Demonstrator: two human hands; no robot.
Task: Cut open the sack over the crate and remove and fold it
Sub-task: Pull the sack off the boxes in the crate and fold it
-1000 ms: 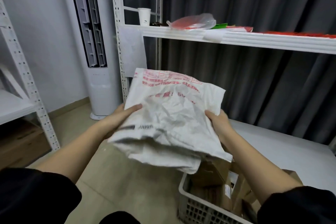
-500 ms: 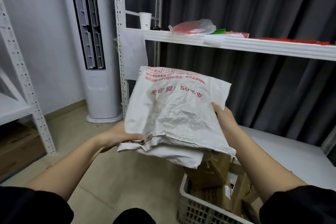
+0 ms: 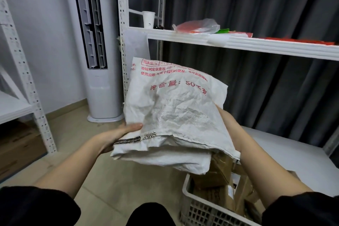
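A white woven sack (image 3: 176, 113) with red print is folded into a thick bundle and held in the air in front of me, its printed face tilted toward me. My left hand (image 3: 117, 136) grips its lower left corner, thumb on top. My right hand (image 3: 226, 123) holds the right edge, its fingers hidden behind the fabric. Below the sack, at the lower right, stands a white plastic crate (image 3: 194, 209) with cardboard boxes (image 3: 218, 172) inside.
A white metal shelf (image 3: 238, 42) runs across the right, carrying a paper cup (image 3: 148, 19) and a plastic bag (image 3: 198, 26). A standing air conditioner (image 3: 97, 60) is at the back left. Another rack (image 3: 23, 79) stands at the far left. Dark curtains hang behind.
The sack has been tipped up so its printed face shows more. My left hand slid from the top of the bundle down to its lower left corner.
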